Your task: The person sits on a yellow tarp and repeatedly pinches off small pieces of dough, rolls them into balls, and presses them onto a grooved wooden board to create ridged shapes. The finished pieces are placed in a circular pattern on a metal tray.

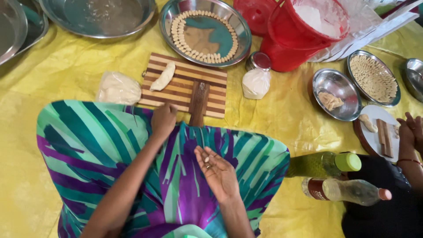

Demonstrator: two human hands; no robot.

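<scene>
Gripless, my right hand (218, 169) lies spread, palm up, cradling small dough pieces (205, 158); left hand (164, 119) curls shut nearer the striped board (185, 86), just beyond both hands, its dough roll (163, 76) lying diagonally.

dough roll (162, 76) on board (185, 94), plate (240, 33) behind

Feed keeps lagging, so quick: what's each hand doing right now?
Left hand: closed at the edge of the striped wooden board; contents cannot be told.
Right hand: open, palm up, small pale dough pieces on it.
</scene>
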